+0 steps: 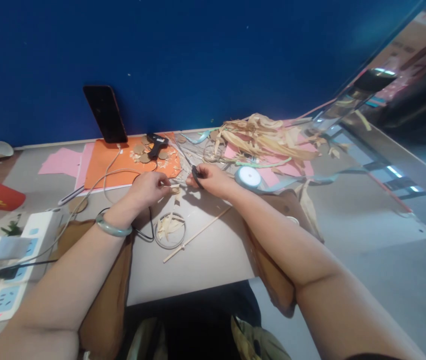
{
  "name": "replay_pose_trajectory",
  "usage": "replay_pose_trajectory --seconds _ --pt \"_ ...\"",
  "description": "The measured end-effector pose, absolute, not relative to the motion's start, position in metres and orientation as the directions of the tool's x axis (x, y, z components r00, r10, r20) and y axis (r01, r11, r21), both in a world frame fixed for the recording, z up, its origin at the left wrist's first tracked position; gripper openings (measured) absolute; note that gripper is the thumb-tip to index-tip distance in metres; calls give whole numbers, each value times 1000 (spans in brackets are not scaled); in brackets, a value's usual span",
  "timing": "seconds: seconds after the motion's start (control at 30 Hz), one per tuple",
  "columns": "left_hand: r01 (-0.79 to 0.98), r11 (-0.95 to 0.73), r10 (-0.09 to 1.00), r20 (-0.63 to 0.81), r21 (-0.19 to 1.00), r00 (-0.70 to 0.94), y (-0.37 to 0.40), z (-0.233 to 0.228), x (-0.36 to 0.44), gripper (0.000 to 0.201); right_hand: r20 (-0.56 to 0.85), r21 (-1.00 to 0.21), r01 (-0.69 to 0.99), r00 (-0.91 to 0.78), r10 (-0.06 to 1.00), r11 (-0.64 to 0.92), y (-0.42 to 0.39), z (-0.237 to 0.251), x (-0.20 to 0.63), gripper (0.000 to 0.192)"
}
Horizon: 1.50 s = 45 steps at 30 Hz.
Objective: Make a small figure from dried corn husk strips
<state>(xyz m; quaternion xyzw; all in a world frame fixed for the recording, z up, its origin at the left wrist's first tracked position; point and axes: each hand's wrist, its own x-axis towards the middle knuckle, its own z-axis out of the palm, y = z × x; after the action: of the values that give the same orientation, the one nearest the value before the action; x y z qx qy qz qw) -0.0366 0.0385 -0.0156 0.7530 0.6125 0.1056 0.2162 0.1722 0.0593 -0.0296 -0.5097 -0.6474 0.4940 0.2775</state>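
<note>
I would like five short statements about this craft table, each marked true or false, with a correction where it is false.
1. The right hand holds scissors. True.
2. The left hand holds the glue gun. False: it pinches a small pale husk piece; the glue gun lies on the orange paper.
3. A green bangle is on the left wrist. True.
4. The phone lies flat on the table. False: it leans upright against the blue wall.
5. The ribbon spool is to the left of the left hand. False: it lies beside the right wrist.
</note>
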Motion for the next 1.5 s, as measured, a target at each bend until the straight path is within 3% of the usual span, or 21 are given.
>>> replay_pose_trajectory --seconds 0.1,0.23,0.53,0.87,1.1,1.27,1.5 --pt "875 -175 963 -108 452 248 38 -18 -36 23 -213 -951 298 -436 874 -83 55 -31 169 26" --pt "846 -178 956 -115 503 269 38 -21 -33 19 -201 -957 287 -527 826 -50 53 -31 167 33" --pt "740 -24 954 -205 672 217 37 -19 -32 13 -278 -946 266 -378 883 -184 53 -28 168 34" --pt "659 33 963 -199 751 179 37 -18 -35 17 -255 -917 386 -385 887 -96 53 -30 170 33" --pt "495 110 934 -260 862 245 38 -14 -38 18 -122 -906 422 -321 939 27 58 -34 171 31" --pt "502 137 926 -290 854 240 40 -17 -37 18 -96 -904 426 -286 953 37 57 -29 170 32" --pt "599 36 973 -166 800 163 37 -22 -35 15 -82 -862 501 -279 957 72 53 -26 170 33"
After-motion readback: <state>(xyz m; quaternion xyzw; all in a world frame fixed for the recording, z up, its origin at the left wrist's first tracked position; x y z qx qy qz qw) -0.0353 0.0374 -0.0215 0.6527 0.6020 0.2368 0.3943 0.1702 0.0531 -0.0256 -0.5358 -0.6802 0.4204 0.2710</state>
